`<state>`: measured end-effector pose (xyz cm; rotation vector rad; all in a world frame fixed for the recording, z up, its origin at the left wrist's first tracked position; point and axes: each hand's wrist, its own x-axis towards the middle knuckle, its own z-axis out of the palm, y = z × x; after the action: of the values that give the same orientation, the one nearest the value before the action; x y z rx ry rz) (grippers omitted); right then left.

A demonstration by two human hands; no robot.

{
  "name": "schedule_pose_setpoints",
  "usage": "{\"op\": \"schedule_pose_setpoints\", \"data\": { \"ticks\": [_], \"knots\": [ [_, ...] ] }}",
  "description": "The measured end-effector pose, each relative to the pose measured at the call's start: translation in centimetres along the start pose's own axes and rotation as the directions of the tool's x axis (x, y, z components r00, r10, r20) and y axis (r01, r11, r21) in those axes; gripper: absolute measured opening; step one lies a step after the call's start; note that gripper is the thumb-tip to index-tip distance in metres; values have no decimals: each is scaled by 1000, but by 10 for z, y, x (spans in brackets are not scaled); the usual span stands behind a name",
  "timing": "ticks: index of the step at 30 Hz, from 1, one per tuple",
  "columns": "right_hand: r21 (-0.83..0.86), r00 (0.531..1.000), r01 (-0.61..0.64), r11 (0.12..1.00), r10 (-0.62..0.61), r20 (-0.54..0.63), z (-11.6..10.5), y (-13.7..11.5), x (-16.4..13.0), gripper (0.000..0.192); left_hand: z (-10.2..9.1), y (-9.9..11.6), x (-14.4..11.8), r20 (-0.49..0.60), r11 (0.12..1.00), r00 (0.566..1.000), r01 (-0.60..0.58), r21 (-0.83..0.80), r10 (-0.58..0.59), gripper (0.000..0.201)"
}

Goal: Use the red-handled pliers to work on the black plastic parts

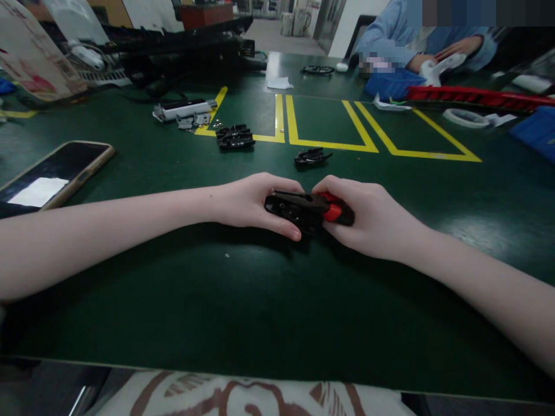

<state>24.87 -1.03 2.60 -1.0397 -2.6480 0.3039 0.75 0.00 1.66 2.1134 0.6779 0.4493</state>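
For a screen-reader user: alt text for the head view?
Both hands, left hand and right hand, grip a black plastic part with a red piece over a green table; a phone lies left.

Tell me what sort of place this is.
Likely a factory assembly bench: a green table marked with yellow tape, loose black parts, and a co-worker at the far end.

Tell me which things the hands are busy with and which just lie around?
In hand:
left hand
right hand
black and red part

Lying about:
phone
black parts
small black piece
tape roll
green table
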Motion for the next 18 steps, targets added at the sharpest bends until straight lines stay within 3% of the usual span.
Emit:
{"op": "schedule_pose_setpoints", "data": {
  "ticks": [11,15,18],
  "knots": [
    [-41,998,9,999,-12,-58,-11,6,-6,28,0,0,-2,-16,1000,1000,-5,-14,5,41],
    [-98,991,93,991,-102,-90,-20,16,-18,27,3,5,-6,-16,992,1000,15,124,-13,41],
    [-116,992,117,986,-120,-22,-24,20,-24,30,8,8,-10,-65,931,998,10,365,15,43]
  ]
}}
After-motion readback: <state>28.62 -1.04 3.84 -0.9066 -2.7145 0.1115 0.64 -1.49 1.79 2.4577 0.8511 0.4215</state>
